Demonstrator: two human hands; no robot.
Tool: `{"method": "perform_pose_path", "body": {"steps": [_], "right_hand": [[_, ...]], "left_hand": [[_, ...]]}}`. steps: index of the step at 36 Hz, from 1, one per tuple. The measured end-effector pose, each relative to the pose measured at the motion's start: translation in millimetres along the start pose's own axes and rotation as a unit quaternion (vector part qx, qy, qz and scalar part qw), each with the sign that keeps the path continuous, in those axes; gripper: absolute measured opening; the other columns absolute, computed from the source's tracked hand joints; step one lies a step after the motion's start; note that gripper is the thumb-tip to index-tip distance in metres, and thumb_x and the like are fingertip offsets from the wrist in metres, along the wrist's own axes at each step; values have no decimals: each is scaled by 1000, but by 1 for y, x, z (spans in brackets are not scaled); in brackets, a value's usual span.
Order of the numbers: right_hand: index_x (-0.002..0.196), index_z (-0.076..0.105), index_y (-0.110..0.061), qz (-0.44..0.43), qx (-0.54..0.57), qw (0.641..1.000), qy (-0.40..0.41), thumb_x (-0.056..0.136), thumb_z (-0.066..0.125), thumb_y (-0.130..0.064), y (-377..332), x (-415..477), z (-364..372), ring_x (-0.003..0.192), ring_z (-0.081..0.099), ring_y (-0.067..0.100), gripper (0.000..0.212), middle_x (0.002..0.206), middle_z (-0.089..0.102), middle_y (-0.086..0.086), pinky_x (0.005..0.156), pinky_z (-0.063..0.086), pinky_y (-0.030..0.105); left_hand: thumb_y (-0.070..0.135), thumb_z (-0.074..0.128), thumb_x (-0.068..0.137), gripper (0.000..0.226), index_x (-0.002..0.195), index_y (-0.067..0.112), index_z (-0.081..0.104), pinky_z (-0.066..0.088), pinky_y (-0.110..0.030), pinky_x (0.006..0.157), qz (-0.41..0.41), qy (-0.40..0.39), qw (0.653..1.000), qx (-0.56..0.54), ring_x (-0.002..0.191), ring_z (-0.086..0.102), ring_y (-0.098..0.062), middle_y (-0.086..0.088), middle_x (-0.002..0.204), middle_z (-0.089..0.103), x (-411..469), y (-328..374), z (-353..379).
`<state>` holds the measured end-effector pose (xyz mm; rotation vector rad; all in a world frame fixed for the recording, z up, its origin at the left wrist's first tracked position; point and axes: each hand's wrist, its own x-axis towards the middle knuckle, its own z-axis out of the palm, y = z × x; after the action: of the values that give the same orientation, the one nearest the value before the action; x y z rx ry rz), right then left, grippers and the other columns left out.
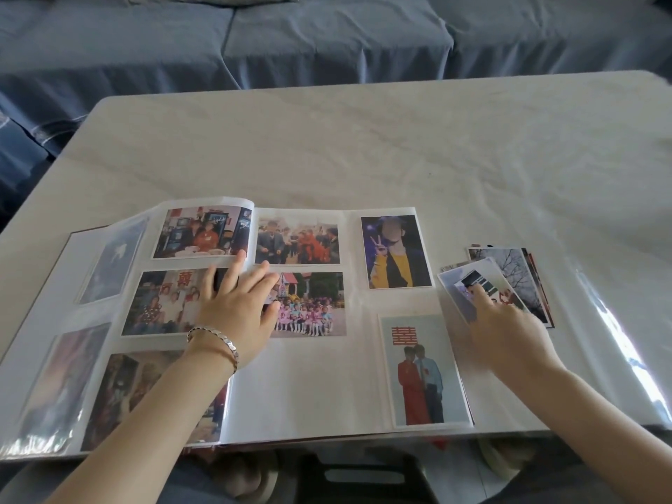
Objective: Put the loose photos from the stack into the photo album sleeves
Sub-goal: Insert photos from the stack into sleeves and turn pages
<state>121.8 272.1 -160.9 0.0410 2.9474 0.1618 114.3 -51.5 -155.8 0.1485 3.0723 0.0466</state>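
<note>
An open photo album (pixel 312 387) lies on the table in front of me, most of its sleeves filled with photos. My left hand (pixel 236 307), wearing a silver bracelet, rests flat with straight fingers across the album's centre fold. To the right of the album sits a loose stack of photos (pixel 516 274). My right hand (pixel 505 325) is on that stack, its fingers on the top photo (pixel 469 285), which sits askew and slightly lifted off the pile. The bottom middle sleeve of the right page (pixel 309 391) is blank white.
The table (pixel 363 147) has a pale marbled cover. A clear plastic sheet (pixel 618 343) lies at the right of the photo stack. A blue sofa (pixel 327 38) stands behind the table. The near table edge runs just below the album.
</note>
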Motion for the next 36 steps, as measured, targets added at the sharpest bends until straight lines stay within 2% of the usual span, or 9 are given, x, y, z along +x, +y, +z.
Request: {"method": "perform_pose_path", "body": {"steps": [5,7,9,12,15,19,25,31,36], "right_hand": [[120,59,-4,-25,204,970,132,87,48,3,-1,-8,-26,54,53,26,35,78,67,14,51,34,25],[119,61,-2,-130,238,940,209,82,56,11,-13,-17,-34,64,64,19,39,97,71,10,50,48,26],[122,60,-5,-222,258,922,187,80,61,11,-30,-26,-33,90,65,12,45,116,65,6,71,56,29],[117,64,-8,-284,213,927,118,82,69,-8,-51,-34,-23,108,62,17,35,118,65,7,94,39,32],[131,54,-19,-281,210,936,21,93,51,-39,-63,-32,-19,130,43,11,43,141,47,-3,106,20,19],[147,21,-28,-218,166,962,4,82,58,-56,-64,-11,-19,140,16,15,80,152,24,-3,113,12,29],[145,20,-26,-139,147,978,-49,65,71,-62,-66,3,-24,119,34,21,101,124,40,3,99,32,33],[96,59,-30,-121,351,926,-67,84,65,-35,-46,5,-27,65,57,-1,15,79,58,-16,52,43,12],[102,61,-28,-89,304,945,-77,79,68,-42,-24,9,-46,60,55,-3,27,69,55,-19,48,47,19]], "left_hand": [[40,34,97,46,142,32,34,-11,-40,108,-5,-7,1000,9,145,-4,-15,15,154,20,1,0,0],[42,32,97,47,143,33,30,-13,-40,106,-4,-14,1000,22,145,-6,-14,16,155,16,1,0,0],[41,31,97,47,143,33,31,-13,-40,106,-2,-12,1000,19,145,-6,-15,15,155,17,1,0,0],[39,34,97,45,141,32,36,-11,-40,108,-3,-4,1000,5,145,-3,-15,15,153,21,0,1,-1],[37,36,97,44,140,31,38,-9,-41,110,-3,-3,1000,-1,145,-1,-15,15,153,23,-1,1,-1],[36,38,97,44,140,30,39,-12,-41,109,-2,-1,1000,-13,145,-2,-15,13,153,24,-1,2,-1],[38,35,97,45,142,32,34,-13,-41,108,-2,-4,1000,-7,145,-4,-15,14,154,20,-1,1,-1],[34,37,97,42,138,30,40,-12,-41,108,-3,3,1000,-18,145,-1,-15,13,153,24,-1,1,-1],[34,34,97,43,140,30,36,-14,-41,108,-8,-5,1000,-19,144,-5,-14,14,154,20,-1,1,0]]}}
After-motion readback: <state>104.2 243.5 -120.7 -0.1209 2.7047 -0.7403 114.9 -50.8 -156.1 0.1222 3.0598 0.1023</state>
